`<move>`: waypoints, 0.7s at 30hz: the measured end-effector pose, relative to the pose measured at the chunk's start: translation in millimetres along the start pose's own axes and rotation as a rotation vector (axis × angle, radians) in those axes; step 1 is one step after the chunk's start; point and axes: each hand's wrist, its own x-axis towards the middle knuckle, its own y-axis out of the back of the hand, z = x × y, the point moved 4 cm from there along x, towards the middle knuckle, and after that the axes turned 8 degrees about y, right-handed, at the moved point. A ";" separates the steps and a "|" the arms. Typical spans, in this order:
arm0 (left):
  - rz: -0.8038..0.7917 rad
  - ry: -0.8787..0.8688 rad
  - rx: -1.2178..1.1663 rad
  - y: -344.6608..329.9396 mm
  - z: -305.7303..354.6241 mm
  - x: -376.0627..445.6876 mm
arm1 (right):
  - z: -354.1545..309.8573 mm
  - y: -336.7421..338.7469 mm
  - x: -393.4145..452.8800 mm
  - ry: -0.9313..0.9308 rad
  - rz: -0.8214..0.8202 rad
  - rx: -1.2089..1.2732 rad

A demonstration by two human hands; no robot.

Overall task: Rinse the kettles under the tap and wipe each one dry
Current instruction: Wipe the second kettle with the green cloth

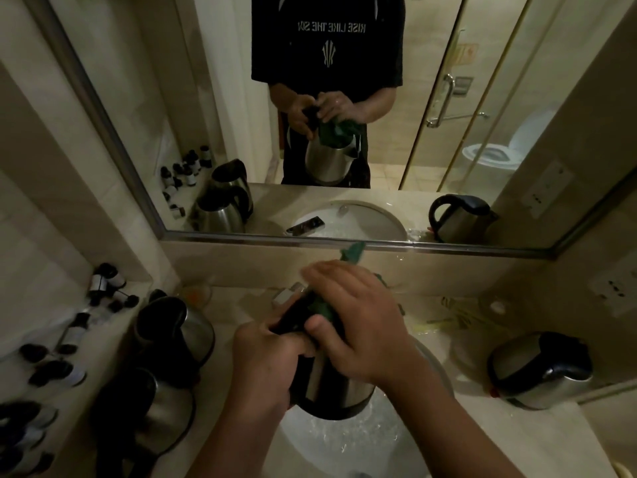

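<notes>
Dim basin (362,453), hands (262,353) (358,322), kettle (331,391), seemingly cloth (322,307).

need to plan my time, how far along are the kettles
Done: can't tell; one kettle stands right of the sink, two kettles left. In hand: left hand grips a kettle over the sink, right hand presses a green cloth on it.

hands (310,343) gripping kettle (331,391), green cloth (324,308)
</notes>
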 end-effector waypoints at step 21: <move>-0.088 0.126 0.069 -46.4 -39.9 9.1 | 13.6 -58.5 -192.2 -1.028 0.168 0.448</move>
